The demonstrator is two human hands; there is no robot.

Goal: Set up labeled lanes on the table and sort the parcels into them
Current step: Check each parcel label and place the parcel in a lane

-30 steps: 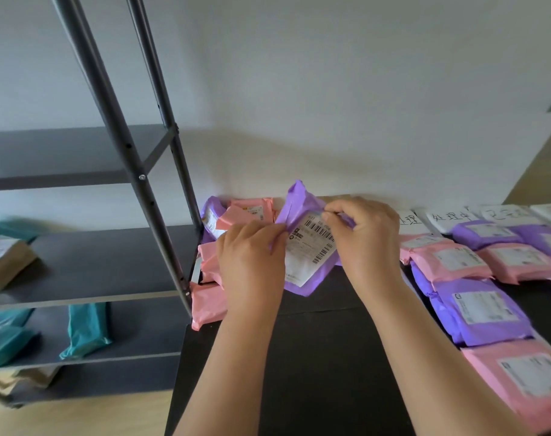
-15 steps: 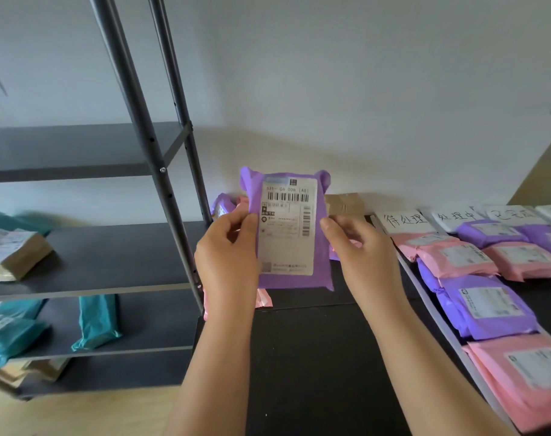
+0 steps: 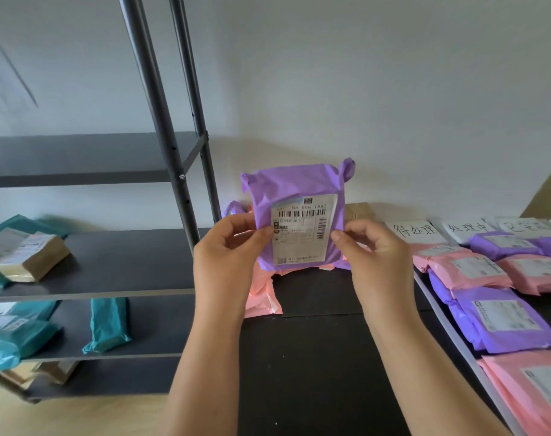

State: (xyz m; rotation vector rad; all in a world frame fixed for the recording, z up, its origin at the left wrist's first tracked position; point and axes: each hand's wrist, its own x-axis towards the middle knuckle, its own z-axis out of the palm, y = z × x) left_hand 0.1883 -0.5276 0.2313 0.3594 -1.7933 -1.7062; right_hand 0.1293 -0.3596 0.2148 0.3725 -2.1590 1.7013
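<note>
I hold a purple parcel [image 3: 299,190] upright above the black table [image 3: 315,357], its white shipping label facing me. My left hand [image 3: 227,256] grips its left edge and my right hand [image 3: 374,262] pinches its right edge. Behind it lies a pile of pink parcels [image 3: 263,297], partly hidden. To the right, handwritten white lane labels [image 3: 414,231] sit at the back of the table. Pink and purple parcels [image 3: 500,319] lie in rows below them, bounded by a pale strip [image 3: 450,328].
A dark metal shelf unit [image 3: 161,127] stands at the left, close to the table edge. Its shelves hold teal parcels [image 3: 109,322] and a brown parcel [image 3: 32,256]. A white wall is behind. A small brown box [image 3: 359,210] sits at the table's back.
I lifted the purple parcel off the pile and turned it upright so the label faces me. It now sits a little higher in my hands than half a second ago.
</note>
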